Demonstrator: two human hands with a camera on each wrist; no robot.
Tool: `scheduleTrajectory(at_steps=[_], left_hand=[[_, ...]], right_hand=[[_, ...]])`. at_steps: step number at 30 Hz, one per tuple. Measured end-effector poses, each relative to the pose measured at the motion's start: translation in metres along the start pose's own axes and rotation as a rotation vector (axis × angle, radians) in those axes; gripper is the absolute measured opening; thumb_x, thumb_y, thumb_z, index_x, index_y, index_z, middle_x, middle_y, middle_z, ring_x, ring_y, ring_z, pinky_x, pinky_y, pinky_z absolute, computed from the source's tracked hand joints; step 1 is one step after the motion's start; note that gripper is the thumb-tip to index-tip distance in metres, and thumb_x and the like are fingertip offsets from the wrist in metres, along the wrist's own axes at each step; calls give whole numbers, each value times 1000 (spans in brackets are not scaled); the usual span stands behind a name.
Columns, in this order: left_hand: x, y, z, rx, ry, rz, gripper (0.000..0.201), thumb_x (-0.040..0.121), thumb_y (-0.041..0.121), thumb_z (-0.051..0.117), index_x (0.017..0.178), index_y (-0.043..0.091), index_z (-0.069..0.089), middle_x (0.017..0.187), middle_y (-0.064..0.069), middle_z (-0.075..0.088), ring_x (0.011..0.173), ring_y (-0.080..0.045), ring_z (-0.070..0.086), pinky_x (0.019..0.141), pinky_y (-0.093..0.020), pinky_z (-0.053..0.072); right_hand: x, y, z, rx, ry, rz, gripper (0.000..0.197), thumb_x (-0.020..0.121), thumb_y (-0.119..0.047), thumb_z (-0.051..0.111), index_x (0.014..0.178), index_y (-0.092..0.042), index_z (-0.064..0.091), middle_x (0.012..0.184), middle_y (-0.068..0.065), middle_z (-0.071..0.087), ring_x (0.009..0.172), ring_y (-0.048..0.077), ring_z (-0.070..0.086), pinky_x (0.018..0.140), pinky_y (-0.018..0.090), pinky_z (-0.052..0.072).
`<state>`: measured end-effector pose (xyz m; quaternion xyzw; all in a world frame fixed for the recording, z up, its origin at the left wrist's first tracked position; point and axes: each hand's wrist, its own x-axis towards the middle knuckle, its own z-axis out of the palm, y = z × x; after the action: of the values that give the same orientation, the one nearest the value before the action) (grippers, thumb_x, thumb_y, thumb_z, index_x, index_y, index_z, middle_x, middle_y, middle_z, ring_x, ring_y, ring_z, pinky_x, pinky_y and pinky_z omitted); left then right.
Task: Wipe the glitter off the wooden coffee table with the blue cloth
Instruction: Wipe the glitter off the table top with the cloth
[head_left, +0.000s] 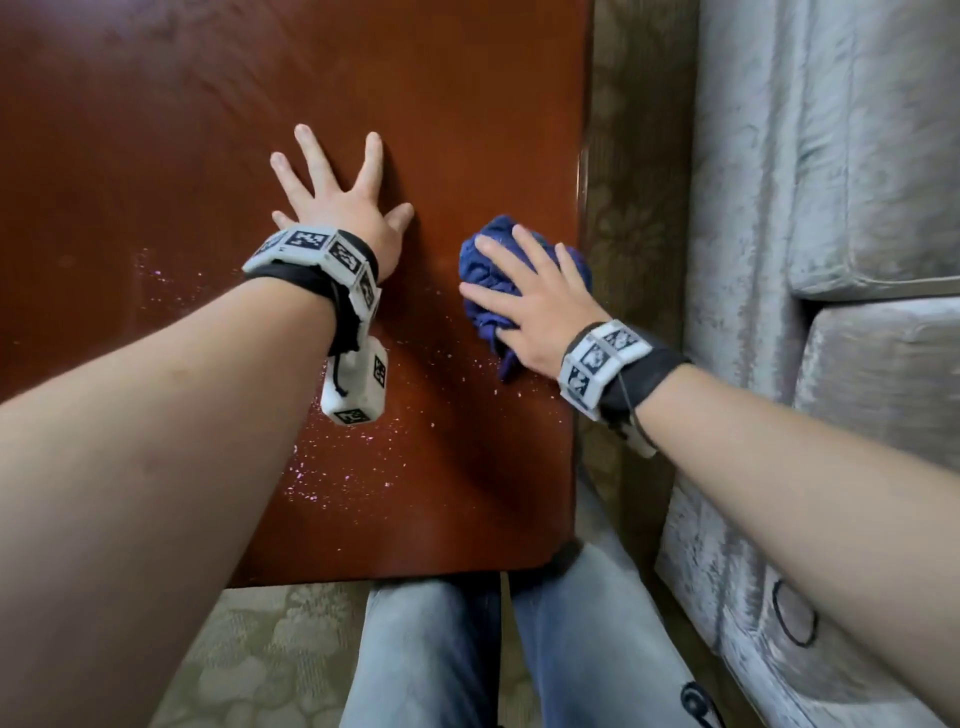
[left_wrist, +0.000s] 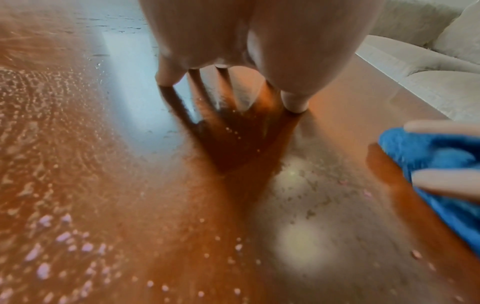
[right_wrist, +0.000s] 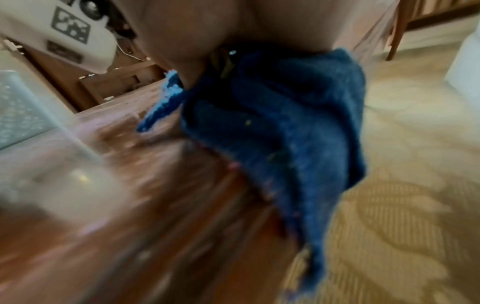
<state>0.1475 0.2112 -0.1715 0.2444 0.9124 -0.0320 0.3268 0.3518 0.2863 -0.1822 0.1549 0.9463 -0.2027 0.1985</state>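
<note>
A crumpled blue cloth (head_left: 493, 275) (left_wrist: 431, 156) (right_wrist: 291, 131) lies on the reddish wooden coffee table (head_left: 208, 130) near its right edge. My right hand (head_left: 530, 306) lies flat on top of it, fingers straight and spread, pressing it to the wood. One cloth corner hangs past the table edge in the right wrist view. My left hand (head_left: 337, 192) (left_wrist: 233, 51) rests open on the bare wood, fingers splayed, left of the cloth. Pink glitter (head_left: 332, 467) (left_wrist: 64, 246) speckles the table near its front edge and left of my left wrist.
A grey velvet sofa (head_left: 831, 208) runs along the table's right side, with a narrow strip of patterned carpet (head_left: 623, 208) between them. My knees in jeans (head_left: 467, 649) sit at the table's front edge. Carpet (right_wrist: 389, 226) lies below the cloth's hanging corner.
</note>
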Motion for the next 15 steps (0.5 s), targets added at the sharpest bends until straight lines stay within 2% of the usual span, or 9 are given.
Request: scheduleTrajectory(at_steps=[2,4,7,11,13,15], left_hand=[[-1,4,2,-3,9,-16,66,96,53,44,149,48,6,159,-6,-22,146,-35,-17,113,-61,9],[-3,8,4,-9,21,-42,66,96,53,43,150,48,5,159,-6,-22,146,-35,-17,113,-61,10],[-3,11,7,-11,28,-66,66,96,54,41,150,47,3,159,-6,-23,146,-35,-17,113,-61,9],[-5,15,6,-15,20,-88,68,96,55,41,150,46,2,159,-6,-23,146,-35,-17,114,-61,9],[-10,21,7,-24,6,-99,70,95,56,42,150,46,1,159,-6,-23,145,-36,-17,114,-60,10],[-16,26,10,-20,3,-92,71,94,57,43,150,46,1,159,-7,-23,145,-37,-16,114,-59,11]], right_hand=[[17,25,-17,11,52,25,56,86,-31,51,140,-38,38,158,-1,10,144,34,1,110,58,10],[37,43,-34,63,89,97,55,88,-31,50,141,-37,36,158,-2,7,144,32,-2,110,59,9],[45,39,-34,53,137,154,54,90,-35,47,142,-36,34,159,0,5,144,34,-4,111,60,9],[-4,-2,6,40,162,166,61,84,-37,55,141,-34,36,158,5,12,143,39,4,107,64,14],[-35,-17,25,39,104,153,65,81,-36,62,141,-33,38,157,6,15,142,40,8,106,63,19],[-44,-18,28,53,49,137,65,82,-37,63,142,-34,36,157,5,15,143,39,7,106,63,19]])
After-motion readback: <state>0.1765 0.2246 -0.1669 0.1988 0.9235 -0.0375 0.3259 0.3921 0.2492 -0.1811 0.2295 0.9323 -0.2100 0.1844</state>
